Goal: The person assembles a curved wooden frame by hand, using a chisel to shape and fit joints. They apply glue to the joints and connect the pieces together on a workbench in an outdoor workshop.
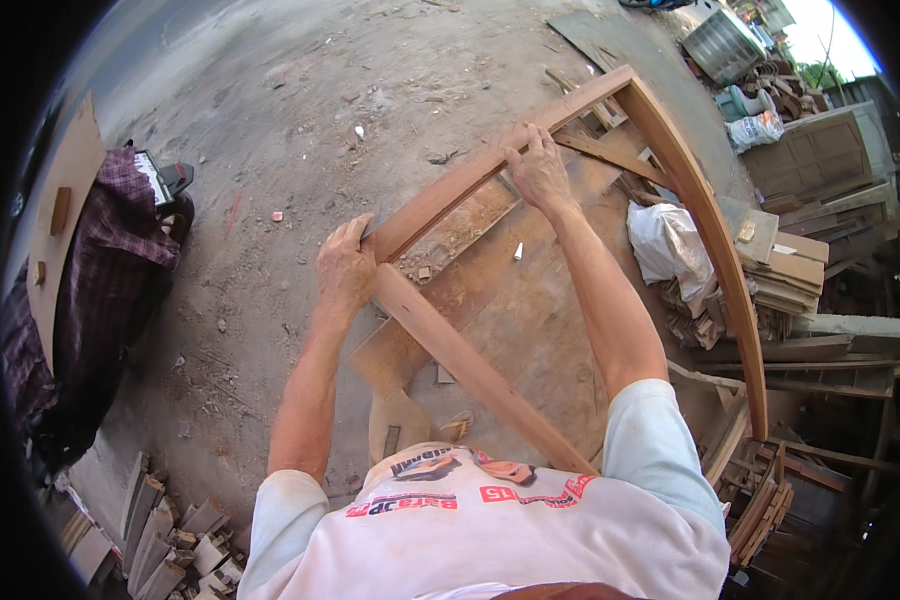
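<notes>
Joinery state of a wooden frame [444, 203], held by two bare hands. The left hand [346, 268] grasped the near-left corner, its fingers curled over the outer edge; the right hand [542, 172] gripped the crossbar farther along, fingers bent over its far edge. The frame thus lay directly in both hands, spanning the space between them and running back toward the body.

Three members appeared assembled: the crossbar under the hands, a side rail [470, 370] running back from beside the left hand, and a longer-looking rail [708, 225] meeting the crossbar beyond the right hand. Both corners looked closed, so the basic joining was judged done there. No fourth member was seen between the rails; the shirt [530, 520] hid one rail's near end, so completeness could not be told. The wood looked bare, which suggested that any finishing remained. Left of the hands lay a plaid cloth [125, 220]; right of them, a white sack [662, 243].
</notes>
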`<action>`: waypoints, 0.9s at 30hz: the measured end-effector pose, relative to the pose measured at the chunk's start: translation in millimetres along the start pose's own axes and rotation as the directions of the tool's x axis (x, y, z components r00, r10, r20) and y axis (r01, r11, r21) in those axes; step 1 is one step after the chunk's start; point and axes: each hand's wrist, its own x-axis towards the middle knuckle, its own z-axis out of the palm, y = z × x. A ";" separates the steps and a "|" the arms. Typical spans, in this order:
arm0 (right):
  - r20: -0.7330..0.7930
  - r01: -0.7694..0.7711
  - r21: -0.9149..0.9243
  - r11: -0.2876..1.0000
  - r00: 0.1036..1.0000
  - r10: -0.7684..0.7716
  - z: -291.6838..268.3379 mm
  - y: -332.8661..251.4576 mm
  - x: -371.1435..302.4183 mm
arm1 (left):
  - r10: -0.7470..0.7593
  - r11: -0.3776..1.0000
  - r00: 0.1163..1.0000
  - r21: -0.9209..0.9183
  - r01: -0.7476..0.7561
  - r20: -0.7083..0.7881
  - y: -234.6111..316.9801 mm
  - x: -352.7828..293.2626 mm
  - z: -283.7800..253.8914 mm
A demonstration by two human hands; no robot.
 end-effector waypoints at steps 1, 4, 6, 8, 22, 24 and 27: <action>0.003 -0.017 -0.028 0.999 1.000 0.017 4.3 2.6 9.7 | -0.004 1.000 1.000 -0.012 0.004 0.011 -1.4 0.8 0.3; 0.013 -0.078 -0.102 0.992 0.997 0.079 12.7 5.8 26.4 | 0.006 1.000 1.000 -0.030 -0.005 0.014 -4.0 2.3 3.0; 0.026 -0.122 -0.135 0.983 0.992 0.126 13.4 -2.4 28.9 | 0.016 0.999 1.000 -0.035 -0.015 0.013 -6.9 3.0 4.4; 0.024 -0.134 -0.150 0.980 0.990 0.139 17.3 -0.6 28.4 | 0.021 0.999 0.999 -0.048 -0.020 0.026 -9.6 2.8 4.9; 0.125 -0.219 -0.117 0.969 0.964 0.233 10.7 -10.7 15.5 | -0.049 0.998 0.997 -0.047 0.052 0.064 -3.3 1.5 -4.0; 0.131 -0.208 -0.136 0.969 0.965 0.225 1.1 -10.0 28.7 | -0.034 0.998 0.998 -0.045 0.036 0.047 -2.7 2.7 -3.2; 0.086 -0.229 -0.166 0.959 0.966 0.245 9.5 -1.7 26.6 | -0.047 0.997 0.997 -0.062 0.051 0.055 -4.2 5.1 4.1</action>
